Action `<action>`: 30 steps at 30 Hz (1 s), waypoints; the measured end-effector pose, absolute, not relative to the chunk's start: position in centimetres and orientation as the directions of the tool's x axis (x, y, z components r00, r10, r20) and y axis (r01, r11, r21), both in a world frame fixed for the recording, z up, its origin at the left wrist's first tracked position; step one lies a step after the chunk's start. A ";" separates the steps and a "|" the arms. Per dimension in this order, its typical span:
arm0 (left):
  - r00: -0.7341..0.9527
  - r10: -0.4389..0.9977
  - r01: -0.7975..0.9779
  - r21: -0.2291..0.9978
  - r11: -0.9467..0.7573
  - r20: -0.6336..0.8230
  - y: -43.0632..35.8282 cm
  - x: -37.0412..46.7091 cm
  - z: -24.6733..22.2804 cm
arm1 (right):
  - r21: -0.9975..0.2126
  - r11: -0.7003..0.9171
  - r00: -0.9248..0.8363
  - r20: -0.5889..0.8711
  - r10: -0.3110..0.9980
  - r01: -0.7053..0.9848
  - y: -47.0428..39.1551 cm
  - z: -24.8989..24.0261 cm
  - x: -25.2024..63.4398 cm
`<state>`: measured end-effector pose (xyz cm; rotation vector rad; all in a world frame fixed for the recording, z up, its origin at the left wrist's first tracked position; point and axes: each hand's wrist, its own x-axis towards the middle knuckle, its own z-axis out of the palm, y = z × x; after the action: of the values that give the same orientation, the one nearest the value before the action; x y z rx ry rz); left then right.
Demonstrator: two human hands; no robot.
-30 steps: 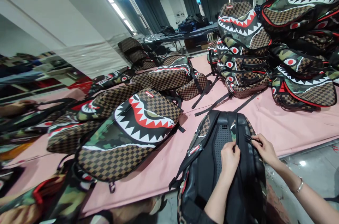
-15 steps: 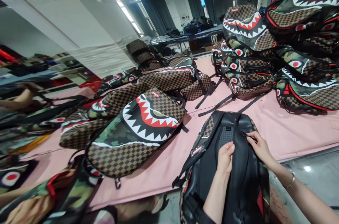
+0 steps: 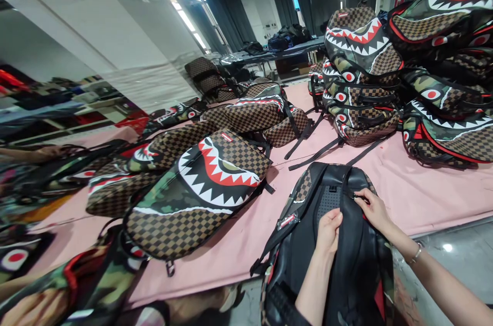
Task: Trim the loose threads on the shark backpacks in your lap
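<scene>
A black-backed backpack (image 3: 304,259) with brown check and camouflage sides lies in front of me at the table's edge, straps upward. My left hand (image 3: 329,228) is closed on the edge of its black padded shoulder strap (image 3: 348,244). My right hand (image 3: 372,208) is pinched around a small dark pointed tool (image 3: 351,195), whose tip is at the strap's upper part; its exact kind is too small to tell. A small red-and-white tag (image 3: 287,221) in clear wrapping hangs by the other strap.
Another backpack (image 3: 200,192) with a shark-mouth print lies to the left on the pink table cover (image 3: 246,244). Stacked backpacks (image 3: 362,79) rise at the back right. At lower left a co-worker's hand (image 3: 38,308) holds a bag; another person's arm (image 3: 34,154) is farther back.
My right hand has moved slightly left, bringing the small dark tool closer in on the strap. My left hand keeps its hold. The far co-worker's arm at the left has lowered.
</scene>
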<state>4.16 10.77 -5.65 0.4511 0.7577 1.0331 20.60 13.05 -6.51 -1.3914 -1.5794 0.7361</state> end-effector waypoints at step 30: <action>0.166 0.934 -0.272 0.896 0.350 -0.315 10.6 3.6 -5.5 | -0.937 0.192 0.093 0.227 0.969 0.291 14.3 -5.9 18.8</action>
<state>3.56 10.55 -5.54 0.7976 1.0502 1.0029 18.78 14.26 -5.94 -1.3026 -1.4090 0.8104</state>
